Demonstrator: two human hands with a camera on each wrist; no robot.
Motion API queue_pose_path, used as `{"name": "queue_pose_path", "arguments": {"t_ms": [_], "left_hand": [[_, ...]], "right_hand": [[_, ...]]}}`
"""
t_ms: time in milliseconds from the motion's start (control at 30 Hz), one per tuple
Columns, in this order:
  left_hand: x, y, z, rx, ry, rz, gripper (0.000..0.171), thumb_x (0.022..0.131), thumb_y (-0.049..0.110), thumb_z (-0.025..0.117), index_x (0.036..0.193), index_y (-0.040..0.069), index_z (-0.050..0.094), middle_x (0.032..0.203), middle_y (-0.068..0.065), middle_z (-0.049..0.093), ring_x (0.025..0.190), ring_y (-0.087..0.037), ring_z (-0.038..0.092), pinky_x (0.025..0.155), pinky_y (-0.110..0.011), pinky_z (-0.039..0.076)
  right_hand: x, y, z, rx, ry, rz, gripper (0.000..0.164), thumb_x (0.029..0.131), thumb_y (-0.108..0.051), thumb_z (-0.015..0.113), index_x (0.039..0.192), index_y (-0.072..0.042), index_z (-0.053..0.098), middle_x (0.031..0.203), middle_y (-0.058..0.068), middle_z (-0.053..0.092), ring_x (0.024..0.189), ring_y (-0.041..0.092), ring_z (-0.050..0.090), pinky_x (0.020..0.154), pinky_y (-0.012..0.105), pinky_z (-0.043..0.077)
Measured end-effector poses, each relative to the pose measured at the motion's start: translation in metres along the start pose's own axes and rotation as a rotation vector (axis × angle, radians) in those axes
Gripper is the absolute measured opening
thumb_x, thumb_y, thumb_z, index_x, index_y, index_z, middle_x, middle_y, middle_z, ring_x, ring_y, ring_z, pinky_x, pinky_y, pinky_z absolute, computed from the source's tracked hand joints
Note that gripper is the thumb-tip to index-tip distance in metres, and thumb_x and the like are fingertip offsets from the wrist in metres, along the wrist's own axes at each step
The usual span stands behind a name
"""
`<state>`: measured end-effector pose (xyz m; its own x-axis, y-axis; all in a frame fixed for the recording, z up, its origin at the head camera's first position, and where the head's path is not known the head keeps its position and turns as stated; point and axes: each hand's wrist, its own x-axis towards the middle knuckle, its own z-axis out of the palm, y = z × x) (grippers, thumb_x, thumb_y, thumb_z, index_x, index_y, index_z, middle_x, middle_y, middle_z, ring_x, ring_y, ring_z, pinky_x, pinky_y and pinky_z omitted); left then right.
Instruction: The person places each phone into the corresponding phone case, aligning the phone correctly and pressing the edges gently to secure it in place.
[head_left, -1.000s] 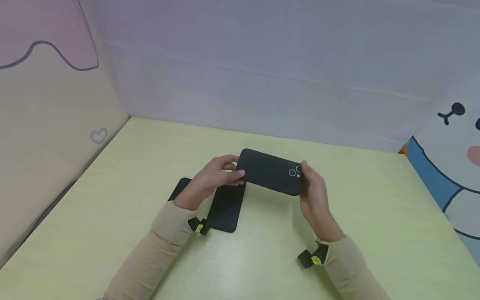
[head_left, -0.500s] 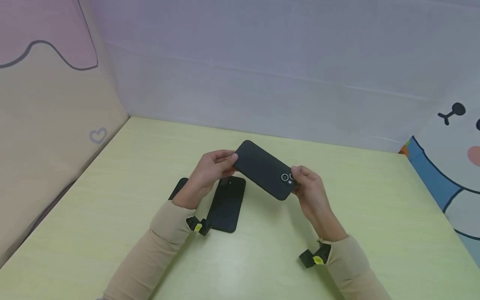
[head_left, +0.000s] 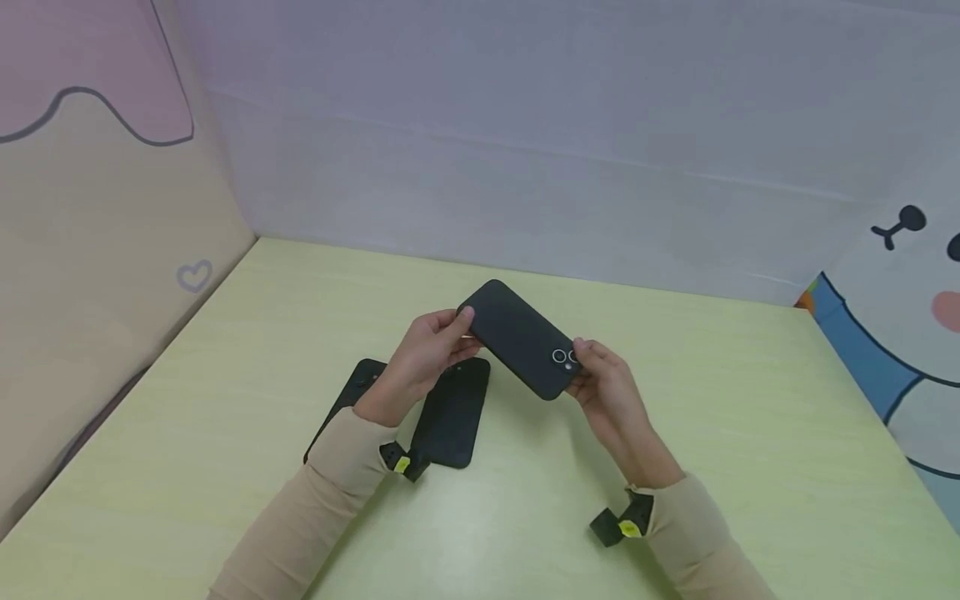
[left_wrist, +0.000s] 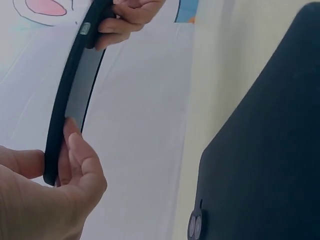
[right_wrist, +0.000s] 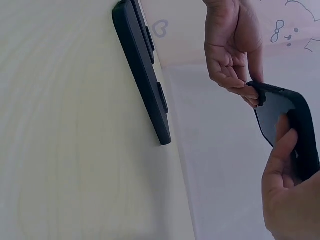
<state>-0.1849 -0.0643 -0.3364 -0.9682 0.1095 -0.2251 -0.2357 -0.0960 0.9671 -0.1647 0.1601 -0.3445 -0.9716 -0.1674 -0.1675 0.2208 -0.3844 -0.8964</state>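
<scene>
A smartphone in a black case, with ringed camera lenses at its right end, is held above the table, tilted down to the right. My left hand pinches its upper left end between thumb and fingers. My right hand grips the camera end, thumb on the back and fingers beneath. The left wrist view shows the case's thin side edge and a grey, glossy face on its underside. Part of that glossy face also appears in the right wrist view.
Below my left hand, a black phone-shaped item lies on the pale yellow table. Another dark one lies left of it, partly hidden by the left arm. A white wall sheet stands behind.
Over the last second the phone has tilted, its camera end swinging down and left. My right hand has shifted left with it, the thumb now on the back. Both hands keep their hold.
</scene>
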Motion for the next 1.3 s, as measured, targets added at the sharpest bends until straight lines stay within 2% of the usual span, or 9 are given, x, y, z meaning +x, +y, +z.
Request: {"name": "queue_pose_path", "arguments": {"t_ms": [100,200,333,500,667,767,900,1033,1300], "left_hand": [[0.000,0.000,0.000,0.017,0.051,0.003,0.036,0.094,0.027,0.049,0.118,0.002,0.055,0.095,-0.005,0.059,0.082,-0.010,0.061,0.086,-0.026,0.050],[0.001,0.002,0.000,0.016,0.076,0.001,0.034,0.094,0.028,0.049,0.116,0.003,0.056,0.087,-0.001,0.059,0.077,-0.011,0.059,0.080,-0.023,0.049],[0.000,0.007,-0.003,-0.008,0.088,-0.002,0.035,0.095,0.028,0.047,0.117,0.002,0.055,0.077,0.003,0.056,0.072,-0.010,0.057,0.074,-0.023,0.045],[0.000,0.010,-0.006,-0.034,0.086,-0.008,0.033,0.095,0.029,0.047,0.113,0.002,0.056,0.075,0.004,0.054,0.069,-0.010,0.053,0.072,-0.023,0.043],[0.002,0.008,-0.005,-0.041,0.063,0.000,0.031,0.094,0.032,0.049,0.103,0.003,0.058,0.074,0.005,0.054,0.070,-0.011,0.052,0.073,-0.023,0.042],[0.003,0.006,-0.004,-0.041,0.053,0.006,0.034,0.093,0.035,0.049,0.104,0.004,0.059,0.076,0.004,0.055,0.073,-0.012,0.052,0.074,-0.023,0.042],[0.002,0.004,-0.002,-0.018,0.016,0.018,0.037,0.093,0.034,0.049,0.114,0.005,0.058,0.088,0.002,0.055,0.081,-0.014,0.052,0.078,-0.024,0.043],[0.000,0.003,0.003,0.061,-0.037,0.030,0.037,0.093,0.028,0.051,0.122,0.005,0.054,0.096,0.000,0.057,0.086,-0.014,0.053,0.085,-0.026,0.046],[-0.008,-0.003,0.018,0.225,-0.127,0.022,0.036,0.090,0.023,0.058,0.120,0.005,0.052,0.110,-0.011,0.062,0.093,-0.017,0.060,0.091,-0.034,0.048]], "right_hand": [[0.000,0.000,0.000,-0.003,-0.072,0.015,0.025,0.096,-0.015,0.042,0.075,-0.013,0.056,0.067,-0.006,0.066,0.062,0.007,0.064,0.061,0.023,0.050],[0.000,-0.001,-0.002,-0.061,-0.164,0.032,0.026,0.096,-0.012,0.038,0.078,-0.013,0.056,0.069,-0.007,0.063,0.061,0.008,0.063,0.060,0.024,0.050],[-0.001,-0.002,-0.005,-0.169,-0.277,0.053,0.025,0.096,-0.012,0.038,0.084,-0.014,0.061,0.073,-0.007,0.063,0.064,0.007,0.062,0.061,0.024,0.049],[-0.002,-0.002,-0.007,-0.267,-0.406,0.073,0.014,0.094,-0.011,0.046,0.098,-0.012,0.059,0.082,-0.006,0.065,0.070,0.007,0.062,0.063,0.023,0.049],[-0.002,0.002,-0.007,-0.333,-0.518,0.020,0.014,0.092,-0.004,0.046,0.104,-0.006,0.052,0.085,-0.004,0.064,0.072,0.008,0.061,0.062,0.023,0.049],[-0.002,0.004,-0.007,-0.350,-0.508,-0.038,0.013,0.092,-0.001,0.045,0.103,-0.005,0.051,0.083,-0.004,0.063,0.071,0.007,0.060,0.061,0.022,0.049],[-0.003,0.004,-0.005,-0.340,-0.451,-0.086,0.013,0.092,0.001,0.044,0.101,-0.005,0.052,0.082,-0.005,0.063,0.071,0.007,0.060,0.062,0.021,0.049],[-0.005,0.004,-0.004,-0.323,-0.391,-0.105,0.011,0.093,-0.002,0.044,0.102,-0.004,0.050,0.082,-0.005,0.063,0.070,0.007,0.059,0.064,0.021,0.048],[-0.005,0.004,-0.002,-0.257,-0.251,-0.129,0.009,0.094,-0.004,0.045,0.100,-0.007,0.051,0.081,-0.007,0.066,0.069,0.007,0.058,0.067,0.021,0.048]]}}
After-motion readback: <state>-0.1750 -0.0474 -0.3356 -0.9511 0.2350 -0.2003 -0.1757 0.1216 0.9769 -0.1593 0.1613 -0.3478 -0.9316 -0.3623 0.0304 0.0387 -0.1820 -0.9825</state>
